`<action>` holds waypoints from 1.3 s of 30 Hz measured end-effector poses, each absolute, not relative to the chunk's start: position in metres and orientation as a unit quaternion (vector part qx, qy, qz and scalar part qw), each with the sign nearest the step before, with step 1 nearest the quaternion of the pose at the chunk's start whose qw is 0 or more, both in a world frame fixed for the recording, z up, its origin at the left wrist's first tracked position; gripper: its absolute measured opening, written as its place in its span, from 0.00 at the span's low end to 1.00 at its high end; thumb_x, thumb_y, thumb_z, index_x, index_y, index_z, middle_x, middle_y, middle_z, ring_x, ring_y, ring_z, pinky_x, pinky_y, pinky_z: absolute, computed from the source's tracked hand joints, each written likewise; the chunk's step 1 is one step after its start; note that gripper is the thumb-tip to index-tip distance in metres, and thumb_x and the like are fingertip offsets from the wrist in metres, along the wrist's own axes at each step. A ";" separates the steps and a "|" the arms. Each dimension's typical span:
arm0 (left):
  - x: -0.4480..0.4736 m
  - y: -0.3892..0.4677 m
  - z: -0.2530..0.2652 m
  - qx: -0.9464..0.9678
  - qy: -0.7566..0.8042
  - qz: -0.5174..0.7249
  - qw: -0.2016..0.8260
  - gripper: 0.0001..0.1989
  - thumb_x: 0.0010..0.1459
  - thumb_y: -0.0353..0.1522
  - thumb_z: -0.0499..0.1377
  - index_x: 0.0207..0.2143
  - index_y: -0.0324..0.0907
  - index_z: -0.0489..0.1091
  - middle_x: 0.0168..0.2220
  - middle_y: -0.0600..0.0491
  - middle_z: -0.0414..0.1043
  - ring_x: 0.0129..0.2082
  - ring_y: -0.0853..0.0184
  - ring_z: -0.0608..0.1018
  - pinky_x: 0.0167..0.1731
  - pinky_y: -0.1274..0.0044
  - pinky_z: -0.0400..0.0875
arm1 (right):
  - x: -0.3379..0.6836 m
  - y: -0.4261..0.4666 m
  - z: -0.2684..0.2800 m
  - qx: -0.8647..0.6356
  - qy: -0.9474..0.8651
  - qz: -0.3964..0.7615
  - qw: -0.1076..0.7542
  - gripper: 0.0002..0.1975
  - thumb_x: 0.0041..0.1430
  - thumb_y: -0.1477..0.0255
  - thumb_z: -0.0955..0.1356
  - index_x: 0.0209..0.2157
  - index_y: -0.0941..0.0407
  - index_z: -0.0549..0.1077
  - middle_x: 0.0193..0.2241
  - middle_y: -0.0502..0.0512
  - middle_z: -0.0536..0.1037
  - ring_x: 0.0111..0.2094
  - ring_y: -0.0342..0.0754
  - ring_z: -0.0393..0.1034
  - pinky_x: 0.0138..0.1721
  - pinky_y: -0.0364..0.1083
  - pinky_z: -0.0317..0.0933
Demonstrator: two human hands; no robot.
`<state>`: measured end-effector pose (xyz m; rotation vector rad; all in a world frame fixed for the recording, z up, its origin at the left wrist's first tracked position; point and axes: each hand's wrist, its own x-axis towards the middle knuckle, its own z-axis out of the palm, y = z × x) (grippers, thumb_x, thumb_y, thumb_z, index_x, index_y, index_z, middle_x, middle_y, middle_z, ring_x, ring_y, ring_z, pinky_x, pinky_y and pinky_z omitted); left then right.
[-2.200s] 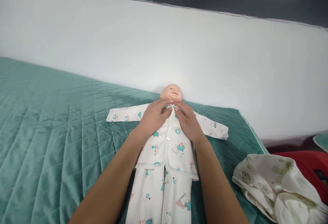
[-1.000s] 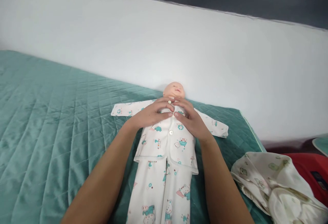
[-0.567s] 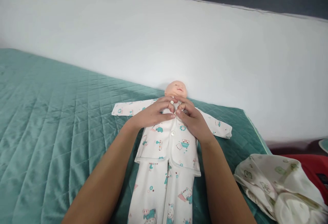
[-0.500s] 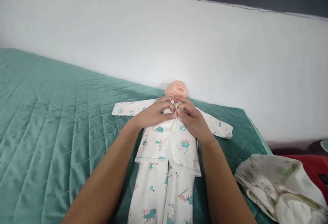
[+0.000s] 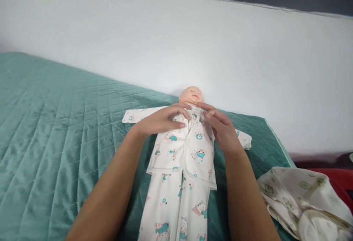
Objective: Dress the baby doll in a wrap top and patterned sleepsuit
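A doll (image 5: 191, 94) lies on its back, dressed in a white buttoned baby top (image 5: 176, 156) and matching trousers (image 5: 162, 211) with teal and pink animal prints. My left hand (image 5: 162, 119) rests over the left chest, thumb and fingers apart beside the button edge. Opposite it, my right hand (image 5: 222, 128) hovers at the other side of the chest, index finger stretched toward the neck, thumb near the other fingers. Cloth between the hands is puckered. One button (image 5: 188, 141) shows lower down the front. Parts of both sleeves are hidden behind my hands.
A teal quilted bedspread (image 5: 63, 130) lies under the doll, against a white wall (image 5: 165, 38). At the lower right are a crumpled white printed cloth (image 5: 298, 193) and red fabric (image 5: 333, 182). The bed's edge runs along the right.
My hands, which met at the upper buttons, have moved apart. The right hand shifted right and its fingers loosened; the left moved slightly left and its thumb parted from the fingers.
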<state>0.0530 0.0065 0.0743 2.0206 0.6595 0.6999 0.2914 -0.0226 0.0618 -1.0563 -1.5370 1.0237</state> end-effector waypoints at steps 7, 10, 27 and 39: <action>0.054 -0.004 0.079 0.870 0.222 0.224 0.379 0.10 0.55 0.40 0.67 0.39 0.49 0.78 0.69 0.58 0.53 0.71 0.53 0.50 0.68 0.62 0.53 | 0.266 -0.032 0.073 -0.391 -0.785 0.289 0.383 0.13 0.66 0.63 0.67 0.27 0.50 0.75 0.61 0.47 0.69 0.66 0.53 0.55 0.67 0.57 0.48; 0.054 -0.013 0.076 0.870 0.221 0.239 0.370 0.09 0.56 0.40 0.66 0.40 0.50 0.79 0.69 0.58 0.53 0.71 0.53 0.50 0.69 0.61 0.51 | 0.259 -0.040 0.071 -0.398 -0.808 0.240 0.362 0.17 0.67 0.62 0.65 0.25 0.51 0.76 0.61 0.48 0.69 0.67 0.53 0.54 0.68 0.58 0.45; 0.048 -0.033 0.065 0.839 0.260 0.267 0.395 0.10 0.63 0.40 0.57 0.35 0.46 0.74 0.70 0.54 0.51 0.71 0.58 0.50 0.67 0.62 0.53 | 0.268 -0.070 0.048 -0.451 -0.746 0.294 0.393 0.14 0.65 0.61 0.65 0.27 0.51 0.72 0.66 0.47 0.62 0.69 0.55 0.45 0.68 0.61 0.41; 0.048 -0.032 0.061 0.735 0.291 0.376 0.483 0.11 0.60 0.40 0.59 0.30 0.43 0.68 0.66 0.52 0.60 0.66 0.56 0.62 0.63 0.63 0.59 | 0.269 -0.074 0.050 -0.441 -0.639 0.365 0.514 0.12 0.63 0.62 0.67 0.28 0.52 0.74 0.60 0.50 0.71 0.63 0.57 0.59 0.64 0.59 0.51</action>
